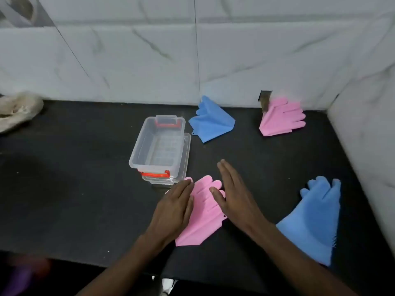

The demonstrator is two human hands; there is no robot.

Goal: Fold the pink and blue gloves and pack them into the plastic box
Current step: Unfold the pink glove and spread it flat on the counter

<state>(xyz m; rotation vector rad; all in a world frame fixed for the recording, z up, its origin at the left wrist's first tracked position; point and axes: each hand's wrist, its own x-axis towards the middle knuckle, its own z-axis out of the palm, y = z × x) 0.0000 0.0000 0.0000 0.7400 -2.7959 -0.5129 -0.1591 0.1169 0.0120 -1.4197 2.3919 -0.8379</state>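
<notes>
Here the near pink silicone glove [205,218] lies flat on the black counter [74,178]. Its long axis runs from the cuff, close to the front edge, up to fingertips that point at the clear plastic box with red latches [136,150] just beyond them. The left grip [175,208], a bare hand, is released, with its straight fingers pressing the glove's left edge. The right grip [233,195] is released too, fingers straight, at the glove's right side, thumb near the glove's fingers. A fold would probably go across that axis, fingertips toward cuff or the reverse. The left grip is nearer the box. A blue glove [314,223] lies well apart to the right, and another blue glove [210,122] and another pink glove [280,118] lie by the wall.
</notes>
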